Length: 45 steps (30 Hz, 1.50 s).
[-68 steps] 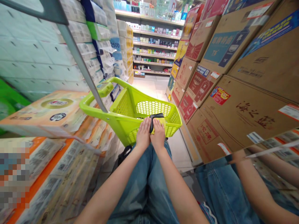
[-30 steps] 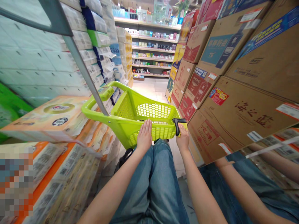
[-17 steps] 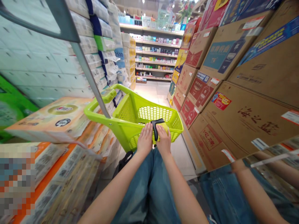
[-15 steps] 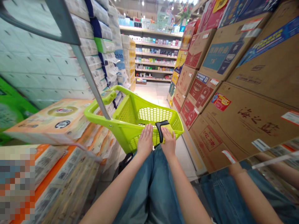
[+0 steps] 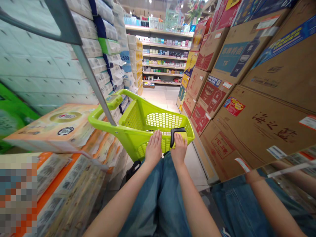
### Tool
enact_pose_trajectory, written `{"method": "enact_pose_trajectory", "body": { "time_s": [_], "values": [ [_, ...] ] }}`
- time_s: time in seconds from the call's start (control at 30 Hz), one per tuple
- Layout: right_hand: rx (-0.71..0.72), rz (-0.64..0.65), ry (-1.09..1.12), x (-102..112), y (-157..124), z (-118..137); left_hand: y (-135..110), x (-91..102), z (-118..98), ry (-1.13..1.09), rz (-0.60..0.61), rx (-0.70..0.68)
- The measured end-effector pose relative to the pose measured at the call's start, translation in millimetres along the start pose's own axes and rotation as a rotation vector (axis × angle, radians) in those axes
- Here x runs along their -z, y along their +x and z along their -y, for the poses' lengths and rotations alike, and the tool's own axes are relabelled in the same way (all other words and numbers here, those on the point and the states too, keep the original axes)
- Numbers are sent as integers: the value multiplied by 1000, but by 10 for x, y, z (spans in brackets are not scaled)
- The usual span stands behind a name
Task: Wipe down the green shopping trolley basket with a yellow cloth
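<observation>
A lime-green plastic shopping cart (image 5: pixel 133 121) stands in the aisle in front of my knees, its basket showing nothing inside. My left hand (image 5: pixel 153 148) lies flat on the cart's near rim, fingers stretched forward. My right hand (image 5: pixel 179 148) sits just to its right and presses a yellow cloth with a black edge (image 5: pixel 177 135) against the same rim. The cart's long green handle (image 5: pixel 103 110) reaches out to the left. My jeans (image 5: pixel 158 194) fill the lower middle.
Stacked tissue packs (image 5: pixel 56 125) and a grey shelf post (image 5: pixel 90 79) crowd the left. Brown cartons (image 5: pixel 247 108) wall the right side. A reflective panel (image 5: pixel 266 197) at lower right mirrors an arm. Tiled floor (image 5: pixel 163 95) runs ahead to stocked shelves (image 5: pixel 164 56).
My right hand slid the cloth along the near rim: far right corner one second ago, back beside my left hand, then slightly right again now. My left hand stayed put.
</observation>
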State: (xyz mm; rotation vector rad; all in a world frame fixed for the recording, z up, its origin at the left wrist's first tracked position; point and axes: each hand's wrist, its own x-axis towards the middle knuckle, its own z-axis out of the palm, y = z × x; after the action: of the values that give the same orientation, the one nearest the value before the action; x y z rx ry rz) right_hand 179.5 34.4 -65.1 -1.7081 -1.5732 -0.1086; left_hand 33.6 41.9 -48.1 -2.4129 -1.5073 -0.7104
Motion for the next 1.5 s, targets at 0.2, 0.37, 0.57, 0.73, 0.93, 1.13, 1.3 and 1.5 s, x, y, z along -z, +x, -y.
{"method": "enact_pose_trajectory", "body": {
  "time_s": [0.2,0.37,0.57,0.73,0.93,1.13,1.3,1.5],
  "values": [
    [168,108,33,-60,-4,309,-2,-4,22,11,-4,-7],
    [122,41,-48,210,4,-427,1,26,11,-28,0,-5],
    [-69,-63,-48,409,4,-939,1,32,-12,-48,-5,7],
    [-84,-69,-40,122,3,-270,4,21,-5,-28,6,12],
    [108,93,55,-106,-31,452,-3,25,17,-19,5,-7],
    [109,62,-6,206,-27,-309,-4,23,6,-34,-10,-4],
    [-91,-40,-31,376,-5,-839,-6,9,-7,-34,-3,2],
    [-8,13,-61,93,-17,-132,4,13,-1,-26,3,4]
  ]
}}
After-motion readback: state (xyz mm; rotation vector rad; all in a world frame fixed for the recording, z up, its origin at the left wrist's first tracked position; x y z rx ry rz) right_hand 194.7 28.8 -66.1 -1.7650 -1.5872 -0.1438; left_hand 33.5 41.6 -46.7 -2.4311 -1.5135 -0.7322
